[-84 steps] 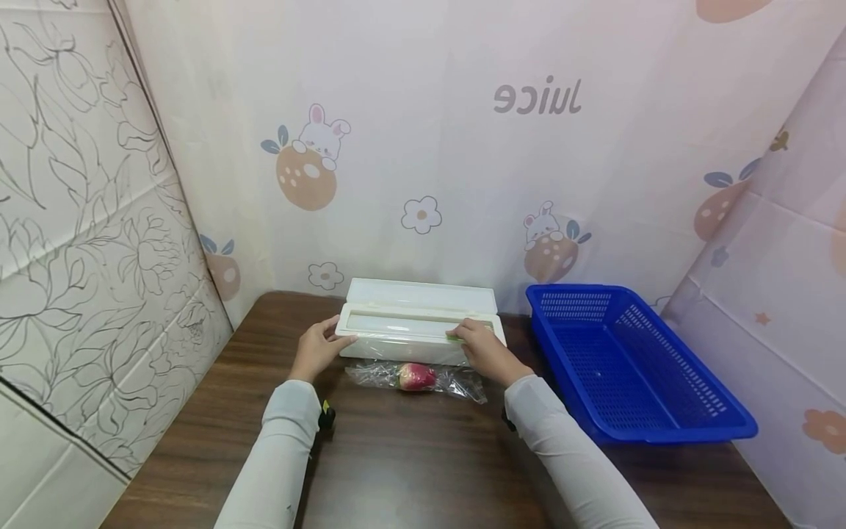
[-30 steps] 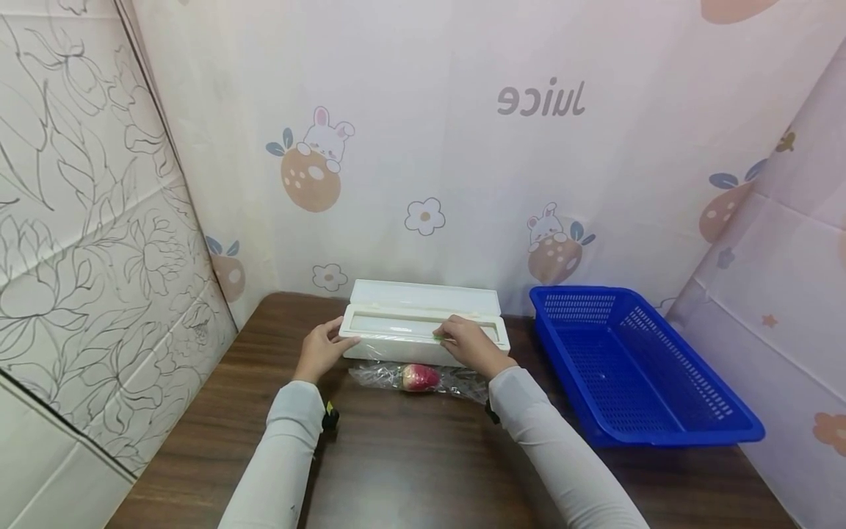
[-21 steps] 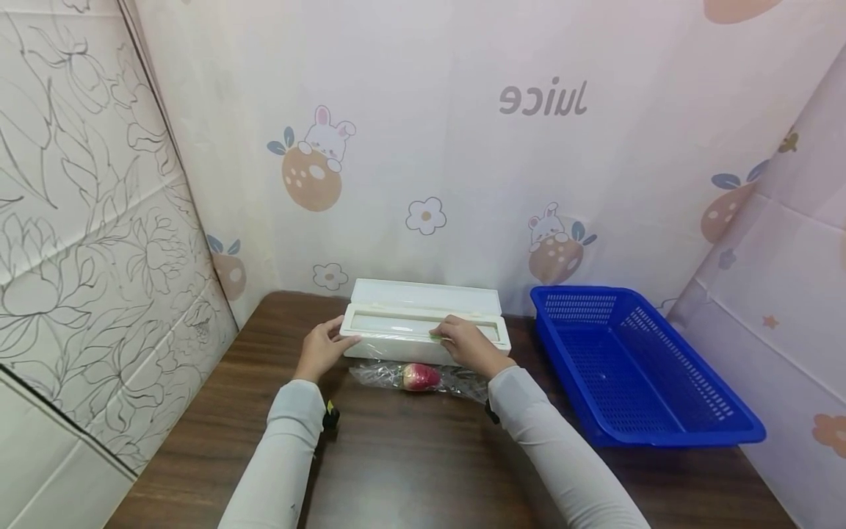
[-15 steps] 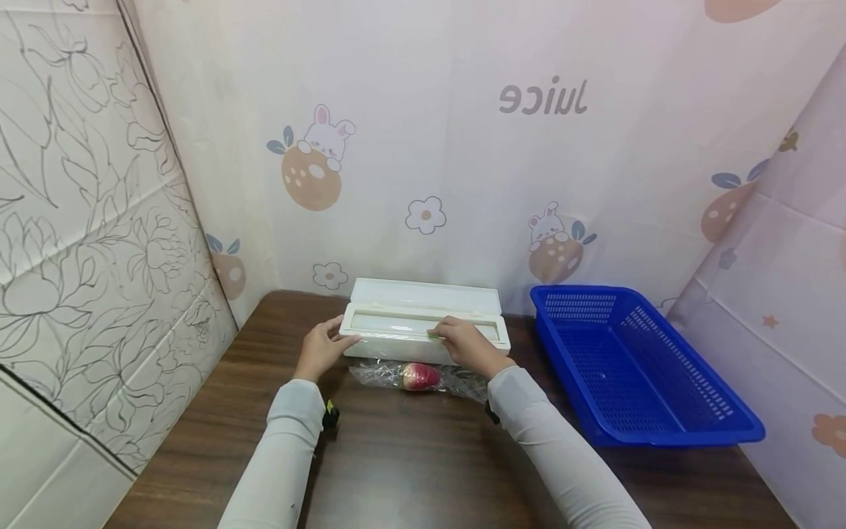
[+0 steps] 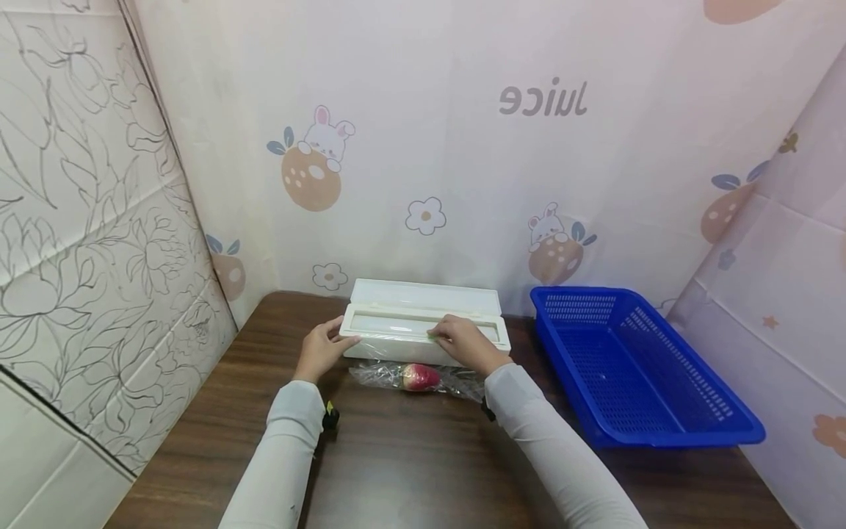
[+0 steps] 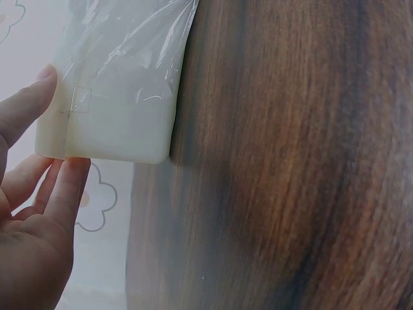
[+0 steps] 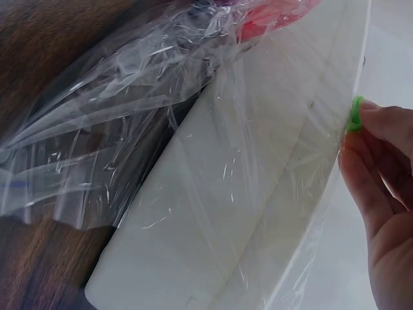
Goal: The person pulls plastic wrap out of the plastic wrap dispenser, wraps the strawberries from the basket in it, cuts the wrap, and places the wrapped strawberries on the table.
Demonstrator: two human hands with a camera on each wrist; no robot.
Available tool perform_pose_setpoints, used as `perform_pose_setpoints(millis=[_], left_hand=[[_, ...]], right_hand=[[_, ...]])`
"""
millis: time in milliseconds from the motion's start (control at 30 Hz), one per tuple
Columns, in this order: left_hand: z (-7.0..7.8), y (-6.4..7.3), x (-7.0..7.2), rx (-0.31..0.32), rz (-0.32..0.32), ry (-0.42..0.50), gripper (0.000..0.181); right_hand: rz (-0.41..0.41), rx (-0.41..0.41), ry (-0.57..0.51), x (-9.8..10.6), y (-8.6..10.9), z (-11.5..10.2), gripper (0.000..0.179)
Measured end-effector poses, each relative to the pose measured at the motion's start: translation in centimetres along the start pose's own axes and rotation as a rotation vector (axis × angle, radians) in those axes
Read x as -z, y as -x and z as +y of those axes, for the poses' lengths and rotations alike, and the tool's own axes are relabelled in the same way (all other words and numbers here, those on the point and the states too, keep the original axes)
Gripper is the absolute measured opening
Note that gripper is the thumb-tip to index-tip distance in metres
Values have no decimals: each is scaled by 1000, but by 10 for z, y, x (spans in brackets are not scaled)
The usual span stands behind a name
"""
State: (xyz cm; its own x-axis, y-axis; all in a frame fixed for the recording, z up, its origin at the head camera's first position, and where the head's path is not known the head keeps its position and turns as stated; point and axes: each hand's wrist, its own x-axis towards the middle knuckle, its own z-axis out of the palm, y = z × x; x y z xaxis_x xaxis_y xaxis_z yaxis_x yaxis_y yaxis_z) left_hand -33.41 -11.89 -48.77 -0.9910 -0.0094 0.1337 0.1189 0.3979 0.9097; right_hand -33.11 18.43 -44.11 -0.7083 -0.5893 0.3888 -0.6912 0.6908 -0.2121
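A white cling film dispenser (image 5: 380,347) stands at the back of the table, its lid (image 5: 426,295) raised. My left hand (image 5: 322,349) holds its left end, thumb on the front and fingers at the end face in the left wrist view. Thumb and fingers of my right hand (image 5: 468,344) pinch a small green slide cutter (image 7: 355,115) at the dispenser's top front edge. Clear cling film (image 7: 135,103) runs down over the front onto the table. Wrapped in that film, a red and pale yellow fruit-like object (image 5: 420,377) lies just before the dispenser.
A blue perforated plastic basket (image 5: 598,389) stands to the right on the dark wooden table (image 5: 410,455). Behind the dispenser hangs a printed curtain (image 5: 423,147), and a flower-patterned sheet (image 5: 99,220) closes off the left side.
My right hand has slid left along the dispenser's edge with the green cutter, hardly moving in the last half second. The left hand keeps its hold on the left end.
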Motion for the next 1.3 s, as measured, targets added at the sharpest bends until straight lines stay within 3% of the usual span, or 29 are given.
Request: perform_pose_setpoints(millis=[233,467,733,1000,1300], left_hand=[[-3,-1,-2,-17,-1,-4,69],[-1,0,-3,-14,-1,-5,68],[-1,0,-4,1,5,1,67],[-3,-1,-3,-7,7,3,68],[-4,-2,-1,-3,8,11,69]], right_hand=[[-4,-125,-18,-8,-5,-3,15],[-5,-165,20,-10,-7,-5,14],[15,-116,7,-13,-6,-3,12],[52,-12,-4,-16,-6,-1,13],[26,43,-9,-15,-10,1,15]])
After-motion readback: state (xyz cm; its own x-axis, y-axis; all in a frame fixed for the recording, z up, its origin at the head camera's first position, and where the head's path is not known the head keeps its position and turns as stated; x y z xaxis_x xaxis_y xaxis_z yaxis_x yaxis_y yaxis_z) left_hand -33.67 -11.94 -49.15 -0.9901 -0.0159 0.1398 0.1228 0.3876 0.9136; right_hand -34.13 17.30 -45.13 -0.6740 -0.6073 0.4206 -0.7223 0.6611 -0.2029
